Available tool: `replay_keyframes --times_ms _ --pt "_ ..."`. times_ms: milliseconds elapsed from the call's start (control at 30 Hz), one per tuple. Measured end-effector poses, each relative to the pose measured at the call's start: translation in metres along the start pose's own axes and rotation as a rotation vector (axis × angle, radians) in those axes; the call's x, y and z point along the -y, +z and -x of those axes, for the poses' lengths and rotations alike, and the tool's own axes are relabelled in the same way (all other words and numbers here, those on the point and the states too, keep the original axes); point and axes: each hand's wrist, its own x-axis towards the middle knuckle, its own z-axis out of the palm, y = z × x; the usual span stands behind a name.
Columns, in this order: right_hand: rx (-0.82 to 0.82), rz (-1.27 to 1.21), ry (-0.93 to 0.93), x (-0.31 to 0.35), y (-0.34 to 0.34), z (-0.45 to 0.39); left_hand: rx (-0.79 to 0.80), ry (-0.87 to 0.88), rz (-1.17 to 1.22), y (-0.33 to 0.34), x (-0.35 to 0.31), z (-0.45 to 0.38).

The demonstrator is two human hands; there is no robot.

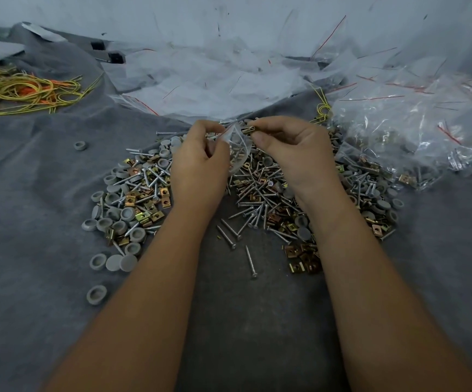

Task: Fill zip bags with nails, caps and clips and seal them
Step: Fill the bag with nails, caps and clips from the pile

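Note:
My left hand [200, 157] pinches the mouth of a small clear zip bag [239, 149] that has silver nails inside. My right hand [291, 148] pinches a brass clip [253, 129] right at the bag's opening. Both hands hover over a wide heap of silver nails [253, 199], grey round caps [121, 219] and brass clips [302, 254] spread on a grey cloth [31, 193].
Empty zip bags with red seal lines [209, 86] lie piled behind the heap. Filled bags [415, 131] are stacked at the right. A tangle of yellow and orange bands [25, 91] lies at the far left. Loose caps [96, 295] sit near the front left.

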Motion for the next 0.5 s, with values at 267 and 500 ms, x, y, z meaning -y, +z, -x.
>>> replay_keyframes --times_ms 267,500 --pt "-0.082 0.251 -0.073 -0.0064 0.0096 0.0051 0.076 0.131 -0.093 -0.0036 0.0008 0.0017" --pt "-0.135 0.288 -0.116 -0.0077 0.0083 0.0075 0.143 0.136 -0.134 -0.0017 -0.0031 0.0006"
